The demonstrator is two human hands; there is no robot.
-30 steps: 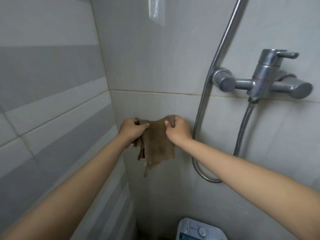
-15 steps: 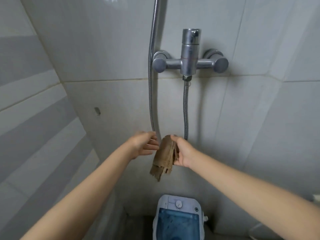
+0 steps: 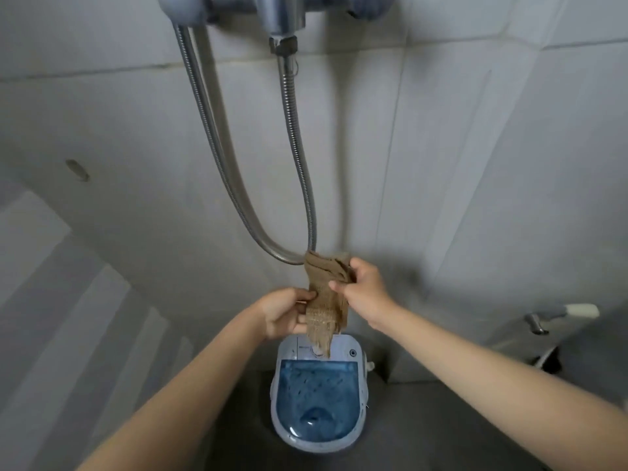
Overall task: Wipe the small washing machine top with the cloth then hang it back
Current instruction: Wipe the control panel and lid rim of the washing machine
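Note:
A brown woven cloth hangs bunched in the air between my two hands, above the small washing machine. My right hand grips the cloth's upper part. My left hand holds its left edge lower down. The washing machine is white with a translucent blue lid and stands on the dark floor below. The cloth's lower end covers part of the machine's control panel from this angle.
A metal shower hose loops down the tiled wall just behind the cloth, from a chrome mixer tap at the top. A small wall hook sits on the left. A spray handle hangs at the right.
The cloth came off the wall hook and moved right and down over the washing machine. My left hand took hold of it again. The view tilted down.

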